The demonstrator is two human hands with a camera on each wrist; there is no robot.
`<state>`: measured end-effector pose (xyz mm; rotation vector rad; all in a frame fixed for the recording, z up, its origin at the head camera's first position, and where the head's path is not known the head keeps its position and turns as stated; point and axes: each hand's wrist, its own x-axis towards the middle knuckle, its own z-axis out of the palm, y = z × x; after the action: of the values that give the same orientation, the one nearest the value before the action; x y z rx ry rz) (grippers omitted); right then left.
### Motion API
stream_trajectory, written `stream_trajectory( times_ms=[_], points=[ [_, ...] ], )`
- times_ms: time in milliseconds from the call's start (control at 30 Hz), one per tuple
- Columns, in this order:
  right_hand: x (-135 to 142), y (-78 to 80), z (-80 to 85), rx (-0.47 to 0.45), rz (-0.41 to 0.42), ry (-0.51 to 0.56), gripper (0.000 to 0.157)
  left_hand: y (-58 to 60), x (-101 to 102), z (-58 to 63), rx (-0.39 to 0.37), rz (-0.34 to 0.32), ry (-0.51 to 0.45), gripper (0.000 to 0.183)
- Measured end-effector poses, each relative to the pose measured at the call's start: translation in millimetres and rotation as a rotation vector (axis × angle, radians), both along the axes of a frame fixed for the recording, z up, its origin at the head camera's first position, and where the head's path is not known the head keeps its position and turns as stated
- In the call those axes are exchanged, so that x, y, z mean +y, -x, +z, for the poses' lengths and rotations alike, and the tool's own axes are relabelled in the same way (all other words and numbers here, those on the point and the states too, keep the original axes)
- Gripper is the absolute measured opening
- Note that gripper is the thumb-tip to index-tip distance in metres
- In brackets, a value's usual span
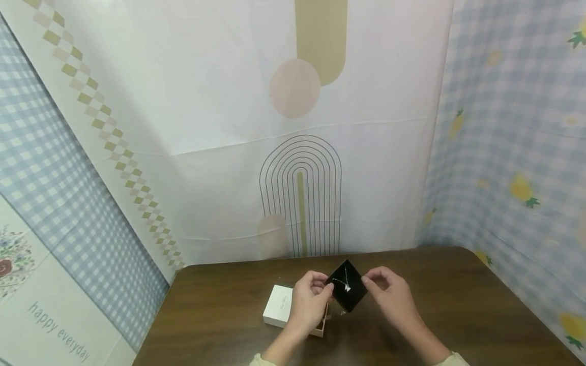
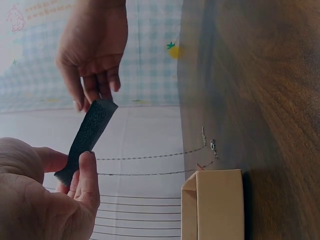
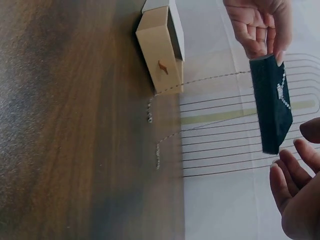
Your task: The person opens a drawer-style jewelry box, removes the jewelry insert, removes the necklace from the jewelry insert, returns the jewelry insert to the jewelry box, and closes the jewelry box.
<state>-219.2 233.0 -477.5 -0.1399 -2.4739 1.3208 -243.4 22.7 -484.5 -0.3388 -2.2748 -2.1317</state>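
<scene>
My left hand (image 1: 326, 291) pinches one corner of a small black foam pad (image 1: 349, 295) and holds it up above the brown table (image 1: 458, 305). In the left wrist view my thumb and fingers (image 2: 82, 167) clamp the pad (image 2: 89, 135) edge-on. A silver pendant (image 3: 281, 92) lies on the pad's face (image 3: 270, 107). Its thin chain (image 2: 150, 156) hangs down, and the ends lie on the wood (image 3: 150, 114). My right hand (image 3: 295, 155) is at the opposite corner with fingers spread; no grip on the pad shows.
A beige box base (image 3: 157, 47) sits on the table just below my left hand. Its white lid (image 1: 278, 305) lies beside it on the left. Patterned cloth walls close in the table at the back and right.
</scene>
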Motion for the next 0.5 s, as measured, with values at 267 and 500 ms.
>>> stream_trajectory(
  times_ms=[267,500],
  points=[
    [-10,-6.7,9.3,0.007,0.020,0.004,0.008,1.9,0,-0.9,0.003,0.002,0.010,0.017],
    [-16,-7.5,7.3,0.003,0.059,-0.053,0.011,3.3,1,-1.5,0.005,-0.003,0.017,0.018]
  ],
)
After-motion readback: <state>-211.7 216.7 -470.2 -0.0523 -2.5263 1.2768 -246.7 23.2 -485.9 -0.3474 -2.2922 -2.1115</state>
